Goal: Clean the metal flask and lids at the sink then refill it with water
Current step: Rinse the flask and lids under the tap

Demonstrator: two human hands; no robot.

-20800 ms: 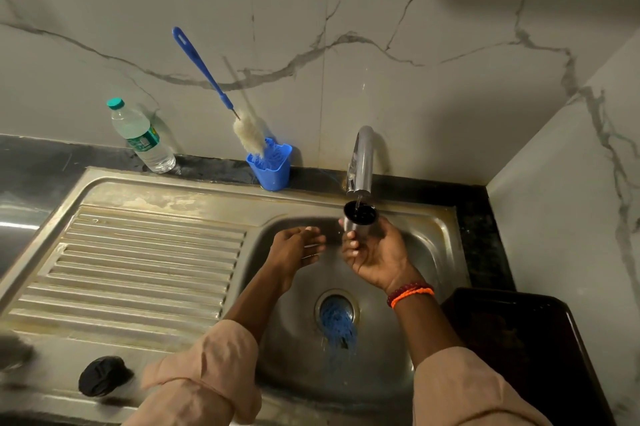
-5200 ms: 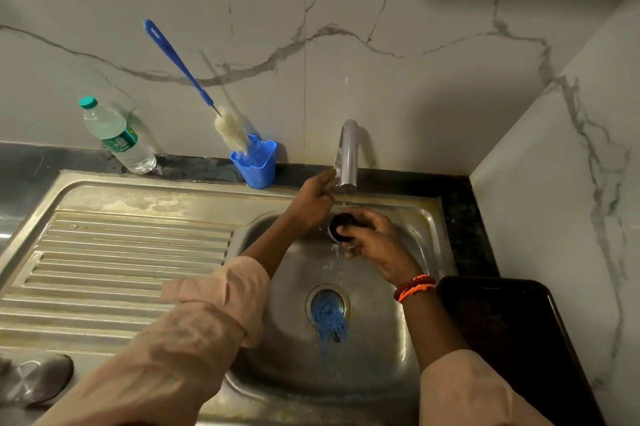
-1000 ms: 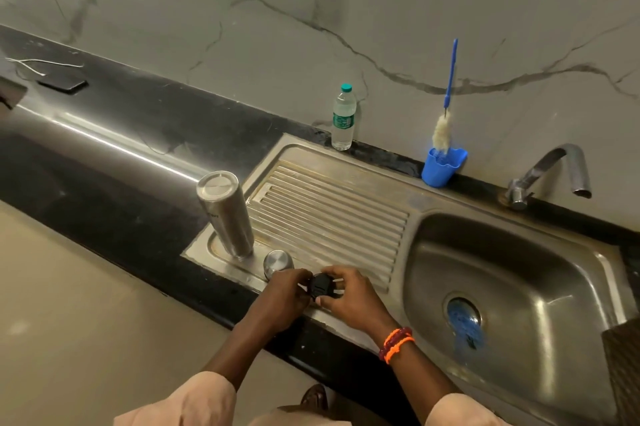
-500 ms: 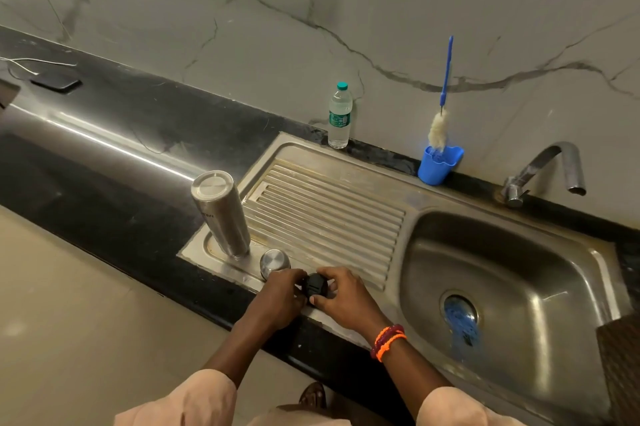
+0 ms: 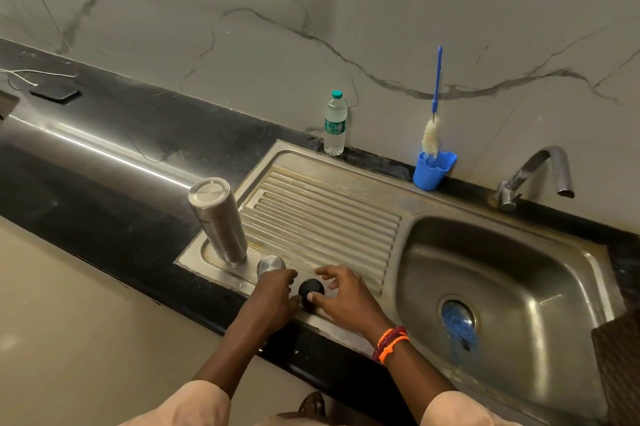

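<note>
At the drainboard's [image 5: 322, 218] near edge, set the black lid [image 5: 311, 290] flat beside the metal cap [image 5: 270, 265]; your right hand [image 5: 346, 297] spreads loosely around it, your left hand [image 5: 273, 297] seemingly rests empty.

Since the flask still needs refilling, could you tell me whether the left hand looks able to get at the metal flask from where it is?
Probably yes: the left hand sits just in front of the upside-down metal flask, with only the small steel lid between them.

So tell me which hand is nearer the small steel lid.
Left. The left hand lies right against the small steel lid; the right hand is beyond the black cap.
</note>
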